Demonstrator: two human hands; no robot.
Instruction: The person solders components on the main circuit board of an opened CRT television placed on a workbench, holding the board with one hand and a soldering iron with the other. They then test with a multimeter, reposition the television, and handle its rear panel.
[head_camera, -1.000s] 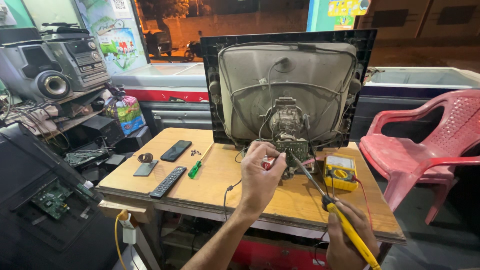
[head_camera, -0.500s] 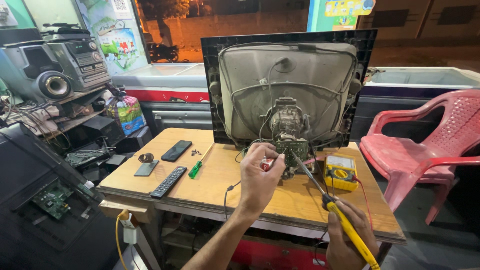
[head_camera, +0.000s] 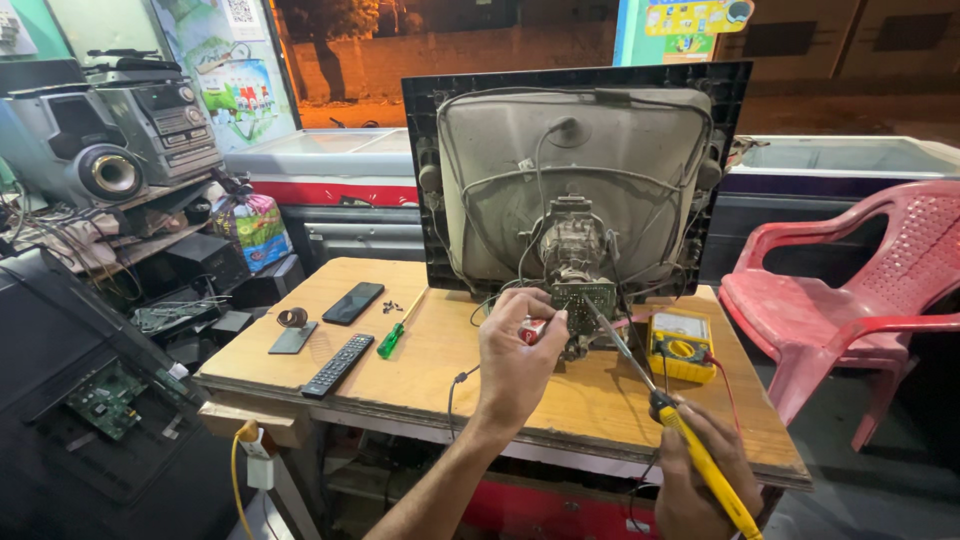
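An old picture-tube television (head_camera: 575, 175) stands with its back off on a wooden table (head_camera: 430, 370). My left hand (head_camera: 515, 355) pinches a small red-and-white probe (head_camera: 532, 330) by the circuit board (head_camera: 585, 300) at the tube's neck. My right hand (head_camera: 700, 480), low at the table's front edge, grips a yellow-handled tool (head_camera: 705, 465) whose long metal shaft reaches up to that board. A yellow multimeter (head_camera: 680, 345) lies just right of the board, with a red lead running from it.
A green screwdriver (head_camera: 392, 340), a black remote (head_camera: 338, 365), a phone (head_camera: 353, 302) and small screws lie on the table's left half. A red plastic chair (head_camera: 850, 300) stands at the right. Audio gear (head_camera: 110, 140) and a bare circuit board (head_camera: 105, 395) crowd the left.
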